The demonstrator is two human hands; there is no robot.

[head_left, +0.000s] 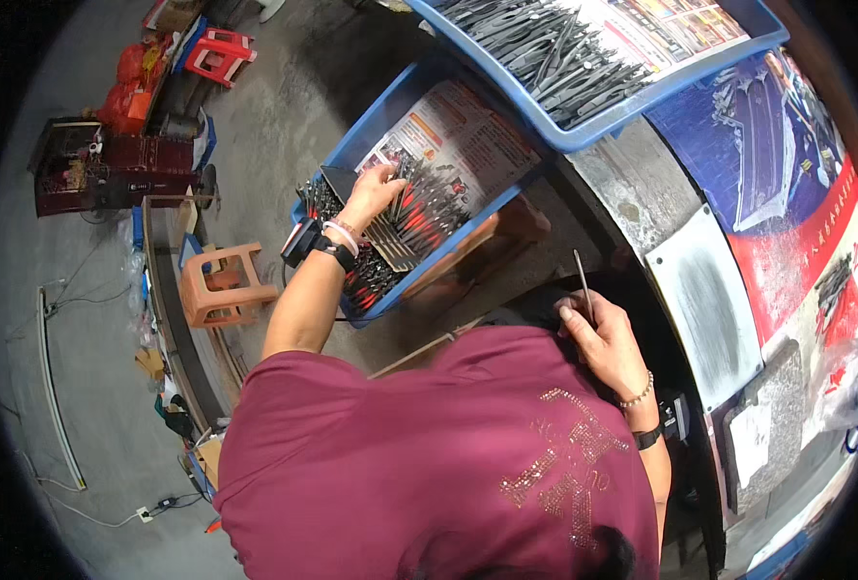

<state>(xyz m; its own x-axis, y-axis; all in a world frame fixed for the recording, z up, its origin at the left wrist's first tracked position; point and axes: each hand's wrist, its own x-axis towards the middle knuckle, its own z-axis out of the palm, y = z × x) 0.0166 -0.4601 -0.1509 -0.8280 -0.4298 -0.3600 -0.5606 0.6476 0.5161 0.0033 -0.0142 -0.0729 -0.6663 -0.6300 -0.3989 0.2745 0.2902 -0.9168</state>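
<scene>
Left hand (pixel 373 191) pinching metal pieces (pixel 405 227) inside the lower blue bin (pixel 371 130); right hand (pixel 605 338), beside it, clasping a thin rod (pixel 582 282).

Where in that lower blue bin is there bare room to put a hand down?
The lower blue bin is bare at its far end, on the printed paper lining beyond the left hand. Its near end is crowded with metal tweezers. The right hand holds one tweezer apart.

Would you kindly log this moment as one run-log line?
left hand: reaching into pile of metal tweezers in lower blue bin | right hand: holding one tweezer upright | upper blue bin: more tweezers
</scene>
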